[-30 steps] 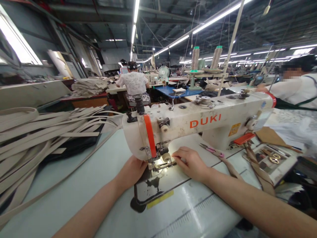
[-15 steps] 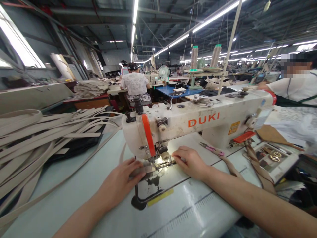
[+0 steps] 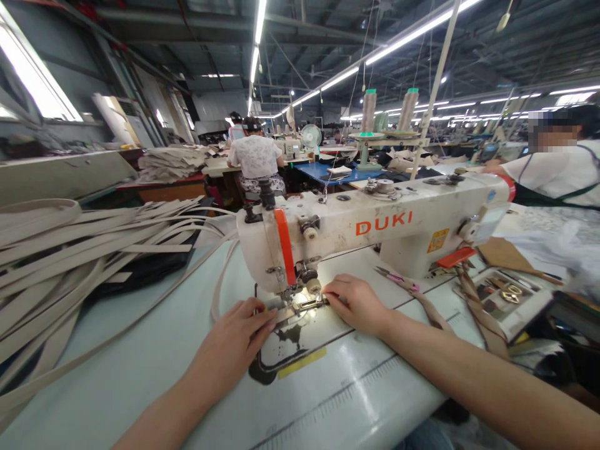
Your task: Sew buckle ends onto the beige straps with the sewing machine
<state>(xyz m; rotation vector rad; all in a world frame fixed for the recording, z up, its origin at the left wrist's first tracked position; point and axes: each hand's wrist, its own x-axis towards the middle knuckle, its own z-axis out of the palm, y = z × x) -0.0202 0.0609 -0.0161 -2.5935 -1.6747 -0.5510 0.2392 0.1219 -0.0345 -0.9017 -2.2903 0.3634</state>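
Strap (image 3: 216, 284) comes first on my screen: a flat, narrow beige band that curves in a soft loop across the table and runs in under the presser foot (image 3: 300, 304), where the machine lamp lights it. My left hand (image 3: 234, 344) lies palm down on it just left of the foot, fingers straight and close together, tips pressing the band flat. My right hand (image 3: 354, 303) sits just right of the foot, fingers bent with their tips down on the work; I cannot tell whether they pinch it or only press.

Below the foot lies a smooth steel bed plate (image 3: 290, 344), rounded at its corner and smeared with dark stains, with a yellow sticker (image 3: 302, 362) at its edge. The sewing machine (image 3: 384, 231) is a long off-white body, scuffed and grimy, with orange DUKI lettering and an orange guard strip. The table (image 3: 140, 375) is pale, glossy laminate.

To the left spreads a loose heap of cut bands (image 3: 70, 262), matte and beige. Right of the machine lie pink-handled snips (image 3: 398, 281), limp brown straps (image 3: 473, 300) and a shallow tray (image 3: 529, 312) holding metal buckles. Two tall thread cones (image 3: 370, 109) stand behind. A person in a white top (image 3: 255, 156) sits farther off, back turned; another person (image 3: 557, 172) works at the right.
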